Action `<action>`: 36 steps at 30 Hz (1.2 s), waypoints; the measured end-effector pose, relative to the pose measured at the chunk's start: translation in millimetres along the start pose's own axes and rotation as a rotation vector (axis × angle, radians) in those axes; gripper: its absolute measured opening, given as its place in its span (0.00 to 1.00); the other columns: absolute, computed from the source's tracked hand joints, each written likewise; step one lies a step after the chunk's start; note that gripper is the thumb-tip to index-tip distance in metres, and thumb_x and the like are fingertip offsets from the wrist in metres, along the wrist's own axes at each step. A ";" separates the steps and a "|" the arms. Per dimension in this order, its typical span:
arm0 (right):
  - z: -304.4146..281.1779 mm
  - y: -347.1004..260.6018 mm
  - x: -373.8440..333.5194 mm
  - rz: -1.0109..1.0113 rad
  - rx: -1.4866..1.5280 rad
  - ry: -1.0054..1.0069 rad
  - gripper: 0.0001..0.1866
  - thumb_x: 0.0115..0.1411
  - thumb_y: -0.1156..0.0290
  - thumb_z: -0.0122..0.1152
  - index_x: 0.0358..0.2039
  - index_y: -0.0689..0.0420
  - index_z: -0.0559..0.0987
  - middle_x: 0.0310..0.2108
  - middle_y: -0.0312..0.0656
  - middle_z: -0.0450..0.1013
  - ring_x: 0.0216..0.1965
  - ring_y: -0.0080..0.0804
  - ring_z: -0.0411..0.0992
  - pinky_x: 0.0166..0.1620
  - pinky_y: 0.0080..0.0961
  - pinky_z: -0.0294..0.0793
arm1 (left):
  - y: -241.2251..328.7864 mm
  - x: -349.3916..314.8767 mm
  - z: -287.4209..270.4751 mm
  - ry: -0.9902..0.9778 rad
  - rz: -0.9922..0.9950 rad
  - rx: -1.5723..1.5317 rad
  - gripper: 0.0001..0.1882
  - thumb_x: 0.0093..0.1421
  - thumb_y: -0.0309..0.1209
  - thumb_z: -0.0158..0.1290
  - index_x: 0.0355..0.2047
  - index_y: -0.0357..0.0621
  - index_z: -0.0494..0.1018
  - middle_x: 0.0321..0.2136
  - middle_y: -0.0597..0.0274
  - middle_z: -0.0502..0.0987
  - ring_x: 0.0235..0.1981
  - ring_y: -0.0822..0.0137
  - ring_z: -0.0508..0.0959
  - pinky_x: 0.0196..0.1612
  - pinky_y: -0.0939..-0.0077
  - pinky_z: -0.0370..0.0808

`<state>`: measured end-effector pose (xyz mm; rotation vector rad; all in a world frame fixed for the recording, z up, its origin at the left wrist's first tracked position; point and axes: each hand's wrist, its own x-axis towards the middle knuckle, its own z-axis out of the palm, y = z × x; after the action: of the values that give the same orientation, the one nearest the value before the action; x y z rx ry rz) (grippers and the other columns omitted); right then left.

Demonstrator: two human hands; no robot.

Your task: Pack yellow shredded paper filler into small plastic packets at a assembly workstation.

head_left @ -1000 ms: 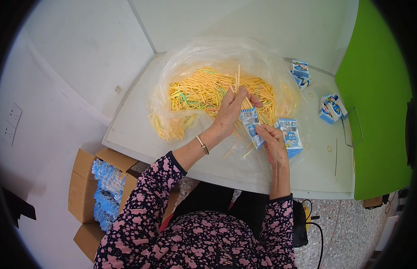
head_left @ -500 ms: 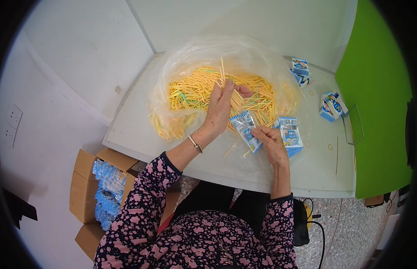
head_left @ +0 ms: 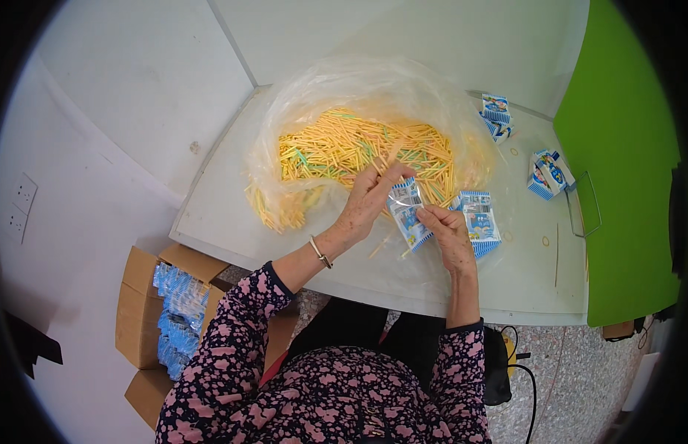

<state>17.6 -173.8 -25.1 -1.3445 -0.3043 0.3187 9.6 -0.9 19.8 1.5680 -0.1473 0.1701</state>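
Observation:
A clear plastic bag (head_left: 285, 118) lies open on the table, holding a heap of thin yellow sticks (head_left: 344, 144) with a few green ones mixed in. Over its near right edge, my left hand (head_left: 370, 196) is closed around a small bundle of sticks (head_left: 394, 152), their ends poking up past the fingers. My right hand (head_left: 446, 229) pinches a small blue-and-white printed packet (head_left: 408, 214) with a clear part. The packet's upper end meets my left fingertips. Beneath and beside my right hand are more blue-and-white packets (head_left: 479, 214), partly covered by it.
Bundles of packets (head_left: 549, 175) sit at the right, with another pile (head_left: 496, 118) behind. A wire handle (head_left: 597, 214), rubber bands and a loose stick lie near the green panel (head_left: 625, 185). At lower left, an open cardboard box (head_left: 137, 318) holds many packets. Walls border the table (head_left: 536, 292).
My left hand has come down and right with the sticks, from above the heap to the packet's upper end. The packet has turned slightly more upright; my right hand has barely moved.

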 end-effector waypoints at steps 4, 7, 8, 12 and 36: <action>2.0 -1.2 -0.5 -0.016 -0.002 0.015 0.12 0.55 0.67 0.60 0.33 0.63 0.79 0.25 0.32 0.74 0.27 0.14 0.65 0.34 0.12 0.63 | -6.3 4.9 -8.8 -0.122 -0.036 -0.069 0.20 0.64 0.43 0.40 0.42 0.37 0.68 0.38 0.61 0.73 0.39 0.75 0.70 0.43 0.79 0.68; -0.2 3.8 2.7 -0.031 -0.006 0.024 0.11 0.55 0.67 0.60 0.33 0.63 0.80 0.25 0.31 0.74 0.27 0.13 0.64 0.34 0.12 0.62 | -3.2 10.3 -11.6 -0.071 -0.137 -0.263 0.20 0.64 0.44 0.41 0.42 0.38 0.68 0.39 0.61 0.72 0.41 0.74 0.70 0.43 0.81 0.67; -0.8 5.4 3.4 -0.031 -0.007 0.034 0.11 0.55 0.67 0.60 0.33 0.62 0.80 0.26 0.31 0.74 0.28 0.13 0.64 0.34 0.12 0.62 | -0.6 12.3 -11.7 -0.015 -0.227 -0.424 0.20 0.64 0.44 0.41 0.42 0.39 0.69 0.39 0.61 0.72 0.41 0.73 0.70 0.43 0.81 0.67; -0.6 4.6 4.5 -0.019 0.008 0.081 0.11 0.55 0.68 0.59 0.34 0.62 0.79 0.27 0.31 0.74 0.28 0.14 0.65 0.35 0.13 0.62 | 8.4 19.5 -19.3 0.095 -0.092 0.136 0.19 0.63 0.43 0.42 0.41 0.38 0.71 0.40 0.61 0.73 0.42 0.74 0.70 0.43 0.81 0.67; -2.6 -3.4 2.7 0.049 0.207 0.127 0.13 0.55 0.62 0.60 0.35 0.59 0.77 0.26 0.32 0.73 0.24 0.15 0.69 0.26 0.09 0.65 | -16.7 30.3 -44.1 -0.619 0.878 1.461 0.08 0.47 0.30 0.50 0.29 0.46 0.75 0.33 0.61 0.69 0.39 0.62 0.68 0.41 0.69 0.65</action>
<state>21.3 -175.7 -22.2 -1.1631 -0.1288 0.2961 42.0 43.7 9.6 2.8617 -1.4704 0.5477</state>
